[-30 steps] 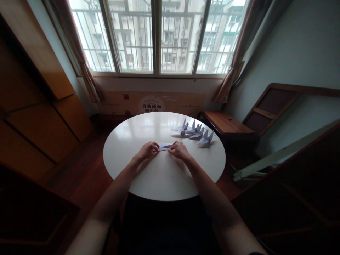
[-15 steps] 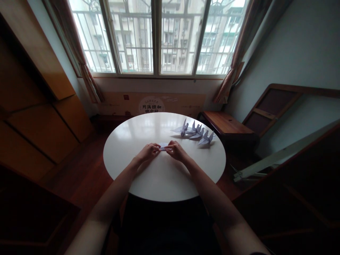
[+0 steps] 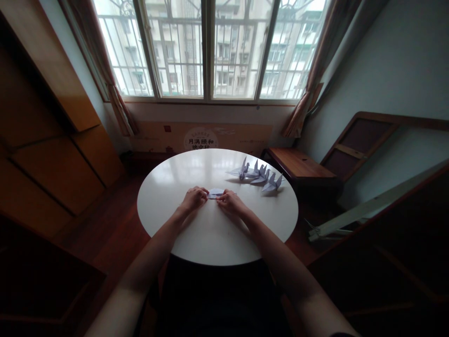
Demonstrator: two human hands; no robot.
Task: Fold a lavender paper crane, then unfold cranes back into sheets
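Between my hands, at the middle of the white round table (image 3: pixel 210 238), lies a small piece of folded paper (image 3: pixel 215 193), pale lilac. My left hand (image 3: pixel 195 198) pinches its left end with the fingers closed. On the other end my right hand (image 3: pixel 229 202) is closed too, its fingertips at the near edge. Both hands rest close to the tabletop, and the paper's ends are partly hidden by the fingers. Several folded paper cranes (image 3: pixel 259 174) of the same colour stand grouped beyond my right hand.
The cranes sit near the table's far right edge. A wooden bench (image 3: pixel 298 163) stands past that edge, by the wall. Behind the table a printed banner (image 3: pixel 238 133) runs below the barred window (image 3: pixel 210 56). Wooden cabinets (image 3: pixel 45 164) line the left side.
My hands have drawn slightly apart and a little lower, so more of the folded paper shows between them. The cranes have stayed where they were.
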